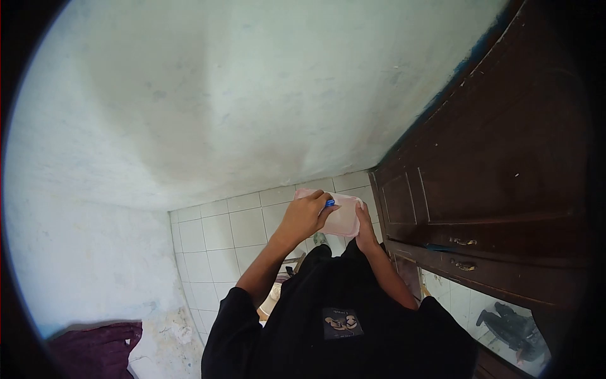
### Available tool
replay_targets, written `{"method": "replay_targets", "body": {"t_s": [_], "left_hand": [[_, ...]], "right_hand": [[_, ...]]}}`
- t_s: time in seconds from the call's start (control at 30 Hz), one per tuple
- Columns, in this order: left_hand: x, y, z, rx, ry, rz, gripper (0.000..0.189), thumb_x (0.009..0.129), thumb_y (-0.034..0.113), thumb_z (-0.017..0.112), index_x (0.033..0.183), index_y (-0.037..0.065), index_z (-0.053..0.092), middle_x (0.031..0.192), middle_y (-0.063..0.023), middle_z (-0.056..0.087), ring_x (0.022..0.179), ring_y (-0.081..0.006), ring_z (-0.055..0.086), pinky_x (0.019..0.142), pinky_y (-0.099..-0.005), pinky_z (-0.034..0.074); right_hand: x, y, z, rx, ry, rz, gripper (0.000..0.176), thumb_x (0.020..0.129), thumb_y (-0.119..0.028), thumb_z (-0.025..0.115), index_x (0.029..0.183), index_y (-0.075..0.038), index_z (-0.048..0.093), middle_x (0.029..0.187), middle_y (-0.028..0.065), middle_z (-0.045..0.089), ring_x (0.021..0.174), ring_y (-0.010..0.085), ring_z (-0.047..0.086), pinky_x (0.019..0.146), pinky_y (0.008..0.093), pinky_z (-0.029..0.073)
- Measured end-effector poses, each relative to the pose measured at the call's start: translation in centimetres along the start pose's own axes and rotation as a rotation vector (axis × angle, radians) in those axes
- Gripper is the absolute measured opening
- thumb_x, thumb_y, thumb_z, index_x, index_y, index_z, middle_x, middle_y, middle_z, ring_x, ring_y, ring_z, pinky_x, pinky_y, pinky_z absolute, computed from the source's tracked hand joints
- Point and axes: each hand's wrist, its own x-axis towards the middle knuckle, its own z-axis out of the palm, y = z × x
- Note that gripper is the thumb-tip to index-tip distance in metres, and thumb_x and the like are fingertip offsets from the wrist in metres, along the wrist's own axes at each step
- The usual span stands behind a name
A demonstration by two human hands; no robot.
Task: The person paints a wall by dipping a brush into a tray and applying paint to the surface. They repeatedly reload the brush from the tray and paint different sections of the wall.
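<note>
A pale pink, translucent plastic container (343, 221) is held in front of my body, above the tiled floor. Around its right edge my right hand (366, 228) is closed, with the thumb along the near side. My left hand (307, 216) is over the container's left part, its fingers pinched on a small blue object (329, 203). What exactly the blue object is cannot be made out. The left hand hides part of the container.
Dark wooden doors (486, 158) with metal handles stand on the right, beside a pale wall (221, 95). White floor tiles (218, 234) lie below. Purple cloth (98, 350) hangs at lower left. A dark object (514, 331) is at lower right.
</note>
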Motion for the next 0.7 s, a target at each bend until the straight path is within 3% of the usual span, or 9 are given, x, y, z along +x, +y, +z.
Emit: {"method": "replay_targets", "body": {"t_s": [0.3,0.4,0.47,0.5,0.57,0.7], "left_hand": [[-0.4,0.4,-1.2,-0.116,0.073,-0.096,0.020,0.086,0.018,0.066,0.093,0.000,0.063,0.085,-0.0140,0.066,0.069,-0.0311,0.066,0.059,-0.0350,0.052],[-0.2,-0.1,-0.3,-0.221,0.177,-0.258,0.021,0.088,0.018,0.065,0.096,-0.002,0.064,0.082,-0.0140,0.068,0.069,-0.0249,0.069,0.058,-0.0316,0.053],[-0.5,-0.3,0.0,-0.417,0.443,-0.462,0.028,0.090,0.021,0.064,0.097,-0.005,0.064,0.080,-0.0140,0.069,0.071,-0.0201,0.069,0.056,-0.0297,0.054],[-0.5,0.0,0.0,-0.414,0.447,-0.465,0.028,0.090,0.021,0.064,0.097,-0.005,0.064,0.080,-0.0140,0.069,0.071,-0.0201,0.069,0.056,-0.0297,0.054],[-0.5,0.8,0.2,-0.683,0.627,-0.734,0.028,0.091,0.020,0.063,0.094,-0.008,0.065,0.076,-0.0138,0.069,0.071,-0.0168,0.069,0.050,-0.0267,0.054],[-1.3,0.2,2.1,-0.906,0.782,-0.836,0.033,0.091,0.024,0.063,0.097,-0.009,0.063,0.082,-0.0141,0.068,0.073,-0.0213,0.070,0.051,-0.0254,0.056]], "right_hand": [[1.1,-0.8,-0.5,-0.022,-0.039,0.014,0.044,0.100,-0.039,0.042,0.128,-0.006,0.042,0.117,0.0083,0.052,0.112,0.0172,0.050,0.097,0.0321,0.039],[1.9,-1.8,-0.6,0.012,-0.052,0.020,0.044,0.099,-0.038,0.043,0.128,-0.005,0.041,0.118,0.0091,0.051,0.112,0.0175,0.048,0.098,0.0318,0.037],[2.4,-2.3,-0.9,0.021,-0.056,0.021,0.044,0.099,-0.038,0.044,0.128,-0.005,0.041,0.118,0.0091,0.051,0.112,0.0176,0.048,0.098,0.0323,0.038],[2.7,-2.7,-1.1,0.021,-0.036,0.016,0.044,0.099,-0.038,0.044,0.128,-0.005,0.041,0.118,0.0091,0.051,0.112,0.0176,0.048,0.097,0.0325,0.038],[3.2,-3.5,-1.8,0.025,-0.016,0.006,0.044,0.099,-0.038,0.044,0.128,-0.005,0.041,0.118,0.0092,0.051,0.112,0.0176,0.048,0.097,0.0328,0.038],[4.6,-4.8,-3.2,-0.023,-0.024,-0.024,0.039,0.100,-0.036,0.045,0.126,-0.006,0.044,0.118,0.0076,0.054,0.113,0.0177,0.053,0.097,0.0333,0.041]]}}
